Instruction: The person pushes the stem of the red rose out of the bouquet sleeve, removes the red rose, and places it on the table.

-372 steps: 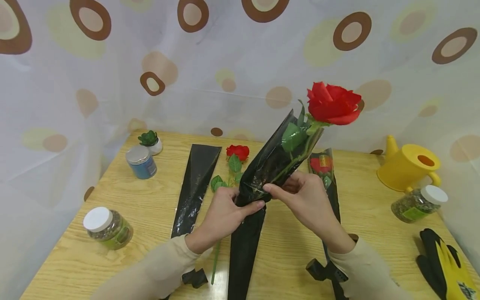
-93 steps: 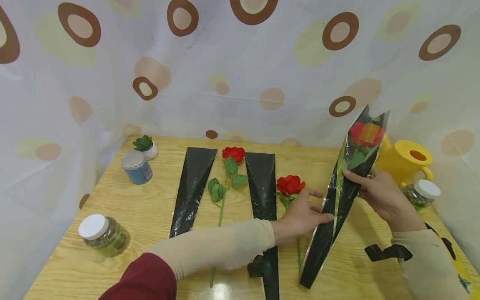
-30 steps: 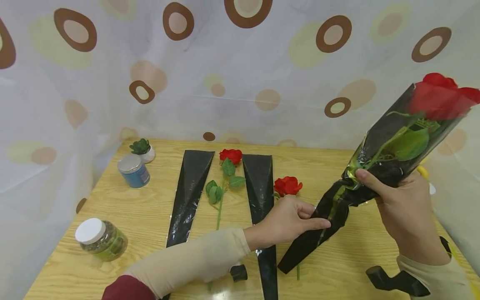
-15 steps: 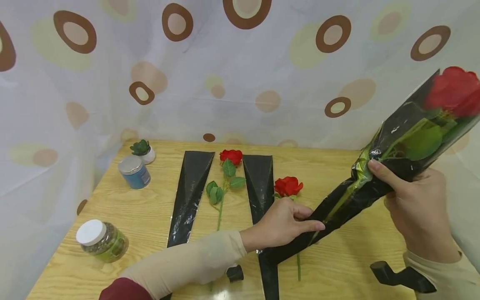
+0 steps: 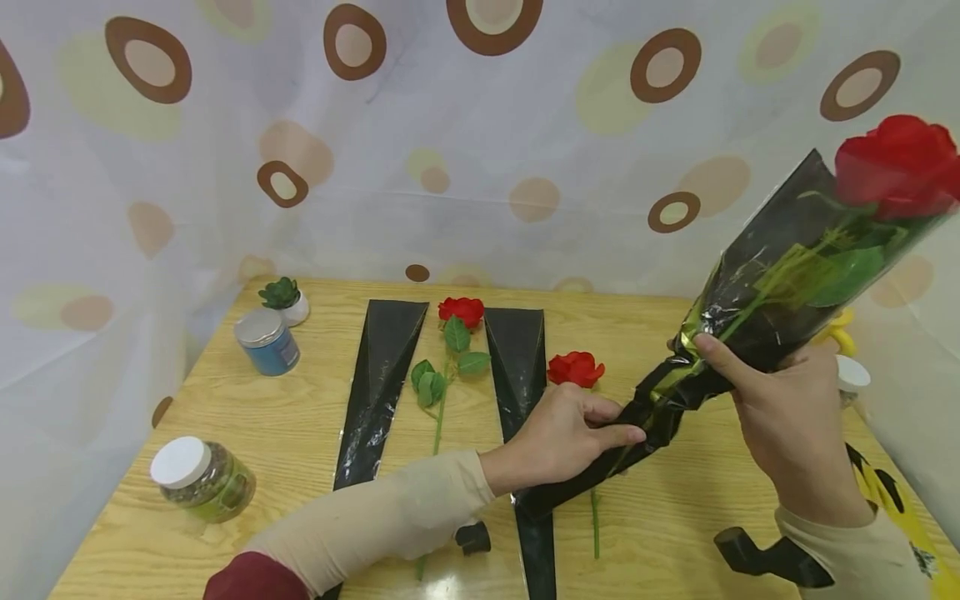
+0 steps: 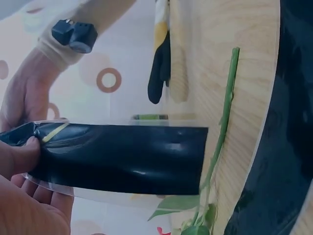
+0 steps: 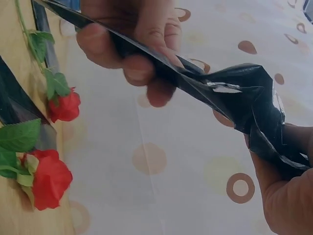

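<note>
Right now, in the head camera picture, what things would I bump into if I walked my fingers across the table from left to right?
White-lidded clear jar → silver-lidded blue tin → empty black plastic flower sleeve → bare red rose with green leaves → second empty black sleeve → second bare red rose → left hand → right hand.

Wooden table (image 5: 255, 433) before curtain (image 5: 465, 150) (brown-ringed, pale).

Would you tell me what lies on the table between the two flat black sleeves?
In the head view, a loose red rose with green leaves lies between the left flat sleeve and the right flat sleeve, bloom toward the curtain.
</note>
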`<state>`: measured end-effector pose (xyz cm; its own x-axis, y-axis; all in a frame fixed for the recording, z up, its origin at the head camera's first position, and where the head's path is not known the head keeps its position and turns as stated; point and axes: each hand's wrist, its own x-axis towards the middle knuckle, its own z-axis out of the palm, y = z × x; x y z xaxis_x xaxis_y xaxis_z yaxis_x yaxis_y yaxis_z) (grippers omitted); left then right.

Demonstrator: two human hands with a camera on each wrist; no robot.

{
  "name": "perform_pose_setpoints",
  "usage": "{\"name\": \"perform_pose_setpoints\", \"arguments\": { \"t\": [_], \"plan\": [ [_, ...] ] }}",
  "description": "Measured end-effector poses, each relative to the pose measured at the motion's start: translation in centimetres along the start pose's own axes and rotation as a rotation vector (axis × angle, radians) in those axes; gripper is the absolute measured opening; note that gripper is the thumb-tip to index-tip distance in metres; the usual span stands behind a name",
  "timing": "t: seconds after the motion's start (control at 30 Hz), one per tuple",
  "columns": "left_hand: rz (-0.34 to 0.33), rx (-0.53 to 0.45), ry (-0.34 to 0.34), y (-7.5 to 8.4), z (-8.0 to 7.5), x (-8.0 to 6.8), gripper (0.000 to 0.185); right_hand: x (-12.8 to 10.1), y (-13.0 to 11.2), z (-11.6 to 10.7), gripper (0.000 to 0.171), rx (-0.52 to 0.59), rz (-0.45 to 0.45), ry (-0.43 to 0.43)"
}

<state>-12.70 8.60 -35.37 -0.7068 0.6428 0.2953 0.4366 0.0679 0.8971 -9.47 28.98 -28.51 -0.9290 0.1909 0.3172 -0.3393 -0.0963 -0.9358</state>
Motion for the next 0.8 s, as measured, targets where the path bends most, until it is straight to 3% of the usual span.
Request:
{"name": "perform_pose_setpoints", "arguments": {
  "t": [0.1,0.2,0.37,0.5,0.6,0.67,0.73,0.8],
  "plan": [
    [-0.010,-0.030,0.015,-0.1,0.1,0.2,0.039,-0.4,0.7,0.2,0.042,-0.161,0.029,0.034],
    [-0.027,-0.054,0.025,0.0,0.1,0.4,0.037,-0.7,1.3,0.4,0.033,-0.246,0.050,0.061],
    [-0.048,-0.063,0.066,0.4,-0.1,0.8,0.010,-1.0,1.8,1.1,0.038,-0.169,0.060,0.057],
    [-0.060,-0.087,0.062,0.7,-0.2,0.8,0.017,-1.0,1.6,1.6,0.038,-0.140,0.045,0.084],
    [-0.081,-0.134,0.031,0.7,-0.2,0.4,0.020,-1.0,1.3,1.6,0.023,-0.230,0.030,0.109],
    [-0.087,-0.142,0.015,0.5,-0.1,0.0,0.018,-0.9,1.1,1.3,0.019,-0.225,0.032,0.100],
    [-0.080,-0.140,-0.002,0.2,0.1,-0.3,0.022,-0.7,0.9,1.0,0.020,-0.151,0.027,0.079],
    [-0.068,-0.115,-0.013,-0.1,0.2,-0.6,0.042,-0.4,0.7,0.7,0.029,0.000,0.021,0.057]
  ]
}}
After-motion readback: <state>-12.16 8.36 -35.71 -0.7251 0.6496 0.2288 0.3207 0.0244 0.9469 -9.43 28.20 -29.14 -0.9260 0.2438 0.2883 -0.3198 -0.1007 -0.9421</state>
